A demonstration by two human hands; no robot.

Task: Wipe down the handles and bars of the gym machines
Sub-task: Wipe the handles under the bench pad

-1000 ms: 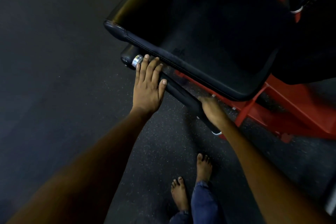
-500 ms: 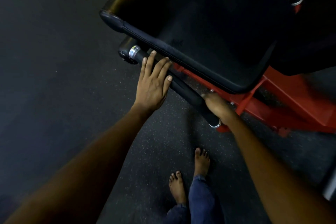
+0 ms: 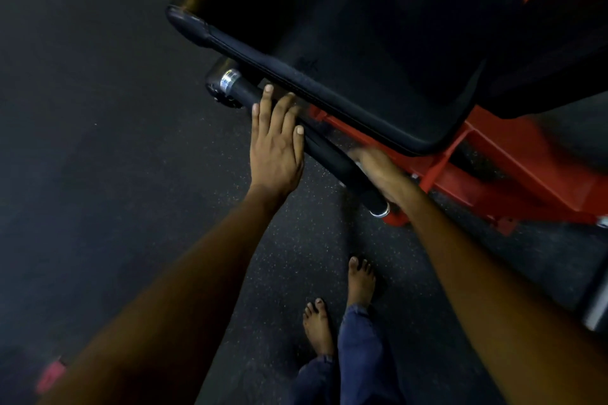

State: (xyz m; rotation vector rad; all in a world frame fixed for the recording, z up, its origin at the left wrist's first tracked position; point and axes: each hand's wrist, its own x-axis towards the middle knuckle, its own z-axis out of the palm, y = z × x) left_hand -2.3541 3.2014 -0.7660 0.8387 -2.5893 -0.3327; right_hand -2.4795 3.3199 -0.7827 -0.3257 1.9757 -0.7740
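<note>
Fingers (image 3: 278,108) of the left hand (image 3: 274,145) lie straight and close together, flat on the black cylindrical foam-covered roller bar (image 3: 329,154), holding nothing. A second ago their tips sat right against the shiny metal collar (image 3: 228,80) at the bar's far end; now the collar and the rounded black end cap (image 3: 215,89) lie clear beyond them, so the hand has slid back along the bar toward the person. Just past the fingertips hangs the edge of the black padded vinyl seat (image 3: 329,92), with the red painted steel frame (image 3: 493,174) off to their right.

Further down the bar, the right hand (image 3: 381,171) is blurred; it seems to wrap the bar near its nearer metal ring (image 3: 381,210), but I cannot tell how firmly or whether it holds a cloth. It has moved little.

Judging by this, the far stretch of bar looks covered and the middle remains. Bare feet (image 3: 339,302) stand on the dark speckled rubber floor (image 3: 131,141) below.
</note>
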